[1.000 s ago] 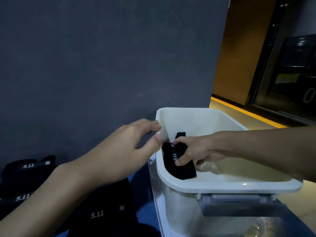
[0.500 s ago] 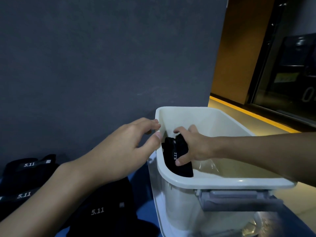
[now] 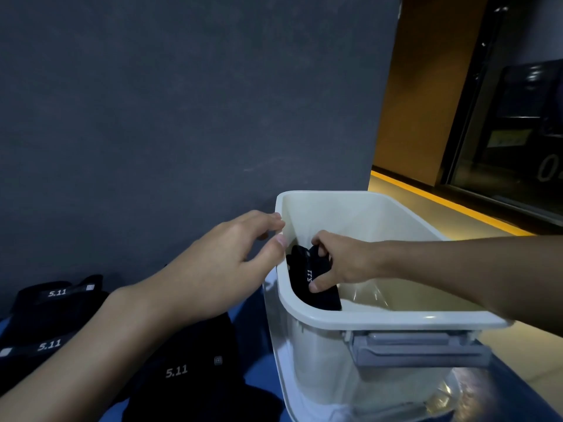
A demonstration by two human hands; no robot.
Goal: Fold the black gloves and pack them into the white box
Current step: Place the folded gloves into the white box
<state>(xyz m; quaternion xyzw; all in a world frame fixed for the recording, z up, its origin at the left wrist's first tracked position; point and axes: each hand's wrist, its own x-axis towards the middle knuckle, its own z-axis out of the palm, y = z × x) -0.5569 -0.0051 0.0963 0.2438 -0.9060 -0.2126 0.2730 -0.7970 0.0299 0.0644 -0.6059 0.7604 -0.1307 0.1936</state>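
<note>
There's the folded black glove [image 3: 315,280] down inside the white box [image 3: 396,320], tucked against the left wall with its 5.11 logo showing. The right hand [image 3: 344,263] has it clamped, thumb across the front and fingers curled over the top edge. So this is the packing step, a folded piece going in. The next move calls for seating it flat against the wall, letting go, and lifting the arm clear of the rim without dragging the bundle back up. Out at the box's far-left corner the left hand [image 3: 228,260] pinches the rim between thumb and fingertips, steadying it. The count: one box, one glove inside it, two hands at work. On the blue surface [image 3: 254,315] to the left, three 5.11 logos show on the dark gloves [image 3: 176,371] waiting there. That is probably three pieces, though the pile is too dark to separate for sure. One grey latch [image 3: 417,350] hangs on the box's near side.
</note>
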